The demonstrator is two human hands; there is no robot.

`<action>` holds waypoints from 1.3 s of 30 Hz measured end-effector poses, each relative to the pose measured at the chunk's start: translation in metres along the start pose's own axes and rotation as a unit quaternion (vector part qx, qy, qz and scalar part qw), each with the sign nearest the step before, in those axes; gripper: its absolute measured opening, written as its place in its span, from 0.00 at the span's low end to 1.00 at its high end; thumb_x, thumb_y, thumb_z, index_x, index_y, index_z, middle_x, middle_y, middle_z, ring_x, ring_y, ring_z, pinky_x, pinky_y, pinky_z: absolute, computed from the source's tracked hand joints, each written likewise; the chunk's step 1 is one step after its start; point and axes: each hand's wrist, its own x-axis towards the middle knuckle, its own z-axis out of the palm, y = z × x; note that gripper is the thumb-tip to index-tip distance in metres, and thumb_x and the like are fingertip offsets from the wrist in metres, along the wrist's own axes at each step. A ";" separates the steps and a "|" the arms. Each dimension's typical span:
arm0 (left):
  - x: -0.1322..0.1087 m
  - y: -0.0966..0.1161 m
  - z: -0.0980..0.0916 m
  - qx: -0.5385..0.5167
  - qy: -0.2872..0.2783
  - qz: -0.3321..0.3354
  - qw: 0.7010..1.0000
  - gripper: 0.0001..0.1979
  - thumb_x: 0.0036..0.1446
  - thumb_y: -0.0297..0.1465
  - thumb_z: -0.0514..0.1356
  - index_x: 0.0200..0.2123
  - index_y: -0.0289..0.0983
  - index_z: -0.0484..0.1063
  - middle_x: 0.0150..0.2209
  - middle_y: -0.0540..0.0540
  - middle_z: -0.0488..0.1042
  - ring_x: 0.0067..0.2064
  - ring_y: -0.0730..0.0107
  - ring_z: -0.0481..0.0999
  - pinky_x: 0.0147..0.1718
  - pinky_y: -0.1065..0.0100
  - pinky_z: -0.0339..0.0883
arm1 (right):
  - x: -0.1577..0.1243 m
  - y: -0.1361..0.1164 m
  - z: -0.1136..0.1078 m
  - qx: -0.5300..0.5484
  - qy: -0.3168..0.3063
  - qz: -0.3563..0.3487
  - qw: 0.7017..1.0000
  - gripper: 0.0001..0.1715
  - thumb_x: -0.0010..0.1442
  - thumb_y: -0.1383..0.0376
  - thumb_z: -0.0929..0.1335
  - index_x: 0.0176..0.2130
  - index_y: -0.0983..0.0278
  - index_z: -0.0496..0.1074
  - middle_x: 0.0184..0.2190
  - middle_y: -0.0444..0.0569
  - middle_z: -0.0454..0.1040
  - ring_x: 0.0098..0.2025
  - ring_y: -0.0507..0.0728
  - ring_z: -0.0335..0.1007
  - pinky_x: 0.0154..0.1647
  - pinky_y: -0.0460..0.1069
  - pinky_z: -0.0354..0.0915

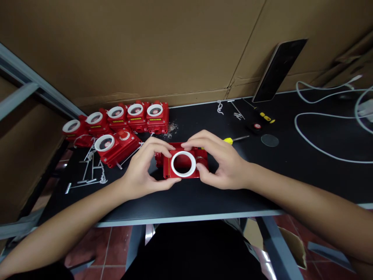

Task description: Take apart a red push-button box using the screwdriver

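Observation:
Between my two hands, near the front of the table, is a red cover (167, 166) with a white ring (173, 165) around its round opening. The opening looks dark, with no dial behind it. My left hand (142, 167) grips the cover's left side, fingers at the far edge and thumb at the near edge. On the right side my right hand (224, 163) holds it with curled fingers and thumb close to the ring. Another red part (159, 158) shows behind and left of the cover; whether they are joined is hidden.
Several red boxes (157, 123) with white rings stand at the back left, one red box (116, 149) nearer. Metal T-shaped rods (84, 182) lie left. A yellow-handled screwdriver (229, 140), clear disc (269, 140), small round part (257, 126) and white cable (320, 114) lie right.

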 end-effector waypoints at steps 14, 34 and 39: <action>0.000 -0.001 -0.001 0.015 -0.007 -0.003 1.000 0.21 0.63 0.36 0.82 0.49 0.43 0.76 0.54 0.40 0.84 0.53 0.51 0.86 0.51 0.54 0.82 | 0.000 0.001 -0.001 -0.001 -0.003 -0.004 1.000 0.32 0.68 0.73 0.71 0.68 0.62 0.71 0.55 0.59 0.80 0.56 0.64 0.80 0.55 0.60 0.82; -0.001 -0.001 -0.001 -0.012 -0.016 -0.016 1.000 0.23 0.63 0.36 0.82 0.53 0.43 0.75 0.54 0.39 0.82 0.55 0.52 0.86 0.52 0.53 0.82 | 0.000 0.001 -0.001 -0.012 -0.003 -0.017 1.000 0.32 0.67 0.72 0.71 0.69 0.64 0.71 0.56 0.60 0.80 0.57 0.64 0.81 0.55 0.59 0.83; -0.001 0.000 -0.001 -0.023 -0.015 -0.020 0.999 0.21 0.65 0.36 0.81 0.47 0.42 0.72 0.56 0.39 0.82 0.55 0.53 0.86 0.50 0.56 0.82 | 0.000 0.001 -0.003 -0.013 -0.002 -0.003 1.000 0.26 0.73 0.75 0.70 0.67 0.63 0.72 0.53 0.57 0.81 0.54 0.61 0.81 0.53 0.56 0.82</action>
